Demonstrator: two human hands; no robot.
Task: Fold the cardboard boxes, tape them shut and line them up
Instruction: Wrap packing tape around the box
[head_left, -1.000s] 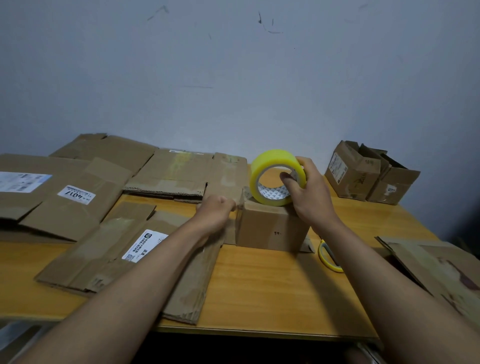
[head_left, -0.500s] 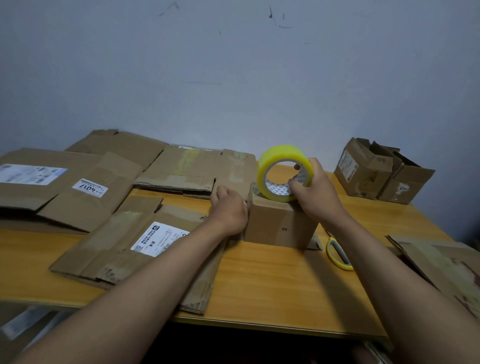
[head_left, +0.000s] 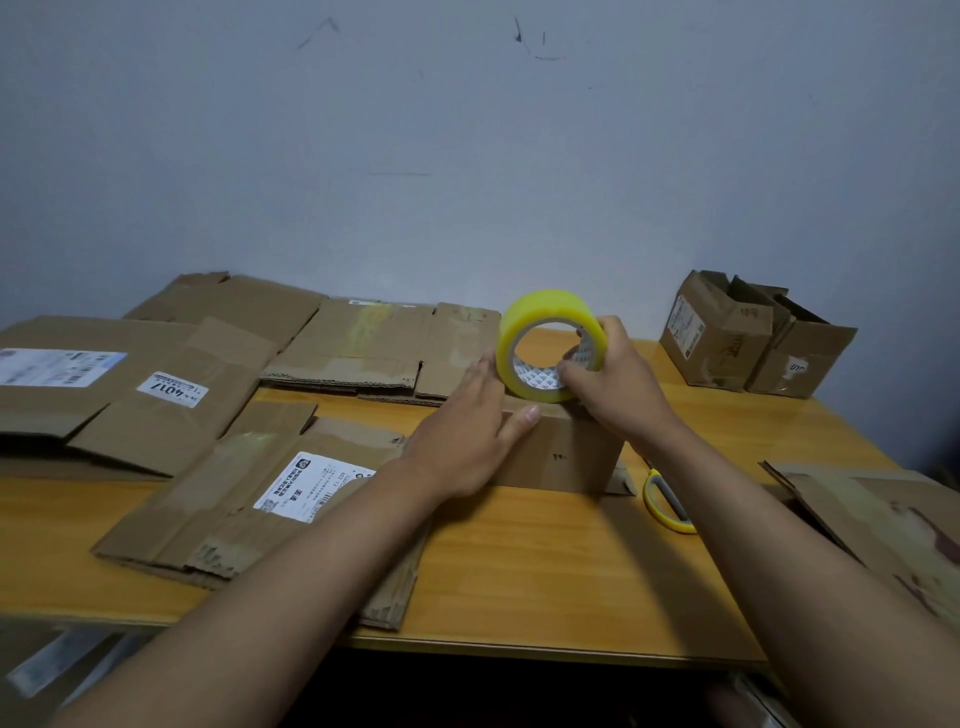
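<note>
Centrally, the left hand presses flat-fingered on the small cardboard box; the right hand grips the yellow tape roll atop it.

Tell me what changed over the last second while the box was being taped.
The left hand moved from the box's left side, fingers curled, up onto the top of the box, and now lies flat, pressing it. The right hand keeps gripping the tape roll on the box. The scissors and flat cardboard stayed put.

A small brown cardboard box sits folded on the table centre. A yellow tape roll stands on edge atop it. Flattened boxes lie left
</note>
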